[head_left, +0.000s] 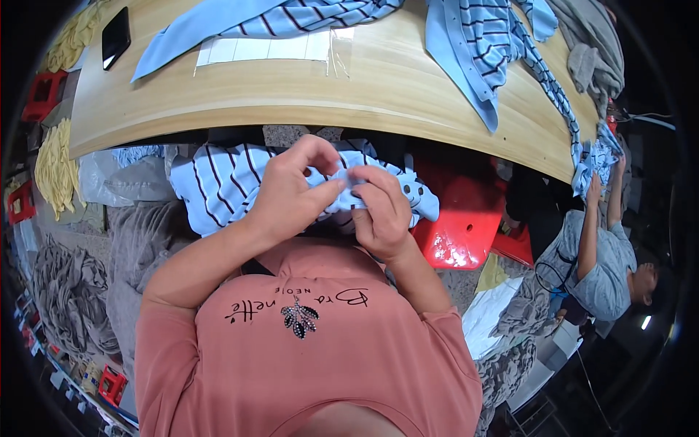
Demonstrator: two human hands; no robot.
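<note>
A light blue knit garment with dark stripes lies bunched over my lap, below the table's near edge. Dark round buttons show along its right end. Both hands are raised over the cloth, close together. My left hand curls its fingers, with thumb and forefinger closed on a fold of the garment. Just beside it, my right hand pinches the same fabric with bent fingers. Whether a small item sits between the fingertips cannot be made out.
On the wooden table lie more striped blue garments, a white sheet and a black phone. A red stool stands at my right. Grey fabric heaps flank me. Another person handles striped cloth at far right.
</note>
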